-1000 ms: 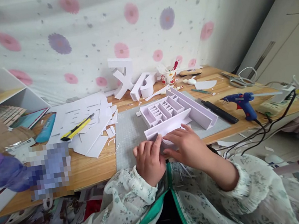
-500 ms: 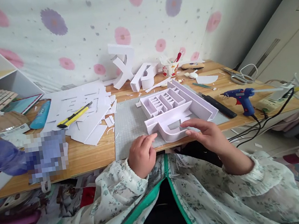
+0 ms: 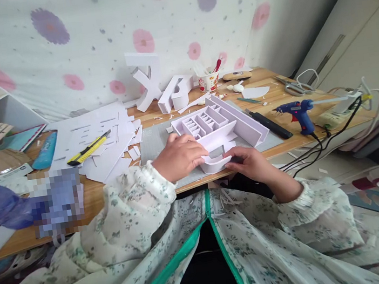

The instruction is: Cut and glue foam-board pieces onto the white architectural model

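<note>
A white foam-board character (image 3: 218, 139) with raised walls and small inner compartments lies on the grey cutting mat (image 3: 154, 142). At its near side a curved white strip (image 3: 214, 165) stands on edge. My left hand (image 3: 183, 156) is closed over the left end of this strip, its fingertips bent and partly hiding what they grip. My right hand (image 3: 251, 164) pinches the strip's right end between thumb and fingers. Beyond the character, to the right, lies a long black tool (image 3: 271, 123).
A blue glue gun (image 3: 300, 112) with trailing cords stands at the right. White sheets (image 3: 91, 123) bear a yellow utility knife (image 3: 88, 150) at the left. Finished white characters (image 3: 148, 84) and a paper cup (image 3: 208, 83) stand along the back, with scissors (image 3: 290, 85) at the back right.
My left hand has reached forward and closed on the strip's left end. My right hand, earlier open beside the strip, now pinches its right end. The view has shifted slightly.
</note>
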`<action>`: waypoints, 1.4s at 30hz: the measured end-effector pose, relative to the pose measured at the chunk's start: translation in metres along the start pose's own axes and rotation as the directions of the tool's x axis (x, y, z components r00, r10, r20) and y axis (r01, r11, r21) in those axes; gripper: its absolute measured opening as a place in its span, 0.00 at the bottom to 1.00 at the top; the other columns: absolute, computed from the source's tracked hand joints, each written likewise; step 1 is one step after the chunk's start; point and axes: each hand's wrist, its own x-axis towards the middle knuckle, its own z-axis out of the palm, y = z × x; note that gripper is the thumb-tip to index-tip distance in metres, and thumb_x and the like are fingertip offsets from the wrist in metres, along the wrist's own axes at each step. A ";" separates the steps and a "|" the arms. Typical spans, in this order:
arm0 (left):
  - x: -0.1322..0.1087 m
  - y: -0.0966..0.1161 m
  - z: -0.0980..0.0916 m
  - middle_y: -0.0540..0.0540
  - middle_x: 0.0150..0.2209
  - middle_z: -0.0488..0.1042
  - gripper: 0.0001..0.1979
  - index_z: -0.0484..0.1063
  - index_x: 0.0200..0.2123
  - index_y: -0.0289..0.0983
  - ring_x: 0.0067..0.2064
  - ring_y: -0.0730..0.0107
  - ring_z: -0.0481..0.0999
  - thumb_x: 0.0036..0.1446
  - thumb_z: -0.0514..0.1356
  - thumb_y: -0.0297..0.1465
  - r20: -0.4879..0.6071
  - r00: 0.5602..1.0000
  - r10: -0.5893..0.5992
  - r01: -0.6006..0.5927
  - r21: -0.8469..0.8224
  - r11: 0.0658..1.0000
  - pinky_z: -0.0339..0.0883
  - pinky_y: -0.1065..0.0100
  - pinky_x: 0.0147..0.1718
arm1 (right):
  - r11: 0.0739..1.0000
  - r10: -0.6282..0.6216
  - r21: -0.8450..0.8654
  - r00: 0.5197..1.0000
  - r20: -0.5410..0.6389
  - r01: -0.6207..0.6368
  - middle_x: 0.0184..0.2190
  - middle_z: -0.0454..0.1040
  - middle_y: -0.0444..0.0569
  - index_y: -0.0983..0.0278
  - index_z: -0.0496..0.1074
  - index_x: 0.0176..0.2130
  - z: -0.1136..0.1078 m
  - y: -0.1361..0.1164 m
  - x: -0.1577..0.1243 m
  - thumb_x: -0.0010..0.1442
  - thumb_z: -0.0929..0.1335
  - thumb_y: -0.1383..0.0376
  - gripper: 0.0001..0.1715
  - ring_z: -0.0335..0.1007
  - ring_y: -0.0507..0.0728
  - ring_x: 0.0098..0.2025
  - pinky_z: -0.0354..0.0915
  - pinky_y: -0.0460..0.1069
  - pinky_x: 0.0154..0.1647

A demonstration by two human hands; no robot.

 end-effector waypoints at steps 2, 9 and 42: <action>0.014 -0.009 -0.003 0.50 0.42 0.80 0.08 0.77 0.40 0.44 0.48 0.61 0.71 0.61 0.58 0.35 0.149 0.988 0.037 -0.030 -0.049 0.998 0.49 0.59 0.47 | 1.000 -0.025 -0.012 1.000 0.001 0.025 0.31 0.76 0.48 0.64 0.75 0.36 0.002 0.001 0.001 0.56 0.70 0.58 0.12 0.71 0.56 0.33 0.67 0.50 0.36; 0.043 -0.022 -0.008 0.54 0.36 0.81 0.08 0.77 0.35 0.43 0.39 0.69 0.74 0.59 0.57 0.32 0.454 0.881 0.133 -0.088 -0.119 0.989 0.48 0.64 0.44 | 0.996 -0.068 -0.053 0.997 -0.038 0.066 0.28 0.75 0.48 0.64 0.75 0.33 0.008 -0.002 0.002 0.57 0.70 0.59 0.09 0.69 0.55 0.31 0.63 0.48 0.34; 0.044 -0.012 0.007 0.49 0.26 0.76 0.07 0.74 0.28 0.39 0.32 0.67 0.72 0.53 0.57 0.24 0.469 0.850 0.240 -0.358 0.181 0.916 0.50 0.59 0.40 | 0.982 -0.140 -0.144 0.986 -0.092 0.126 0.27 0.73 0.51 0.66 0.72 0.30 0.018 -0.001 -0.002 0.59 0.69 0.58 0.13 0.67 0.56 0.30 0.59 0.49 0.31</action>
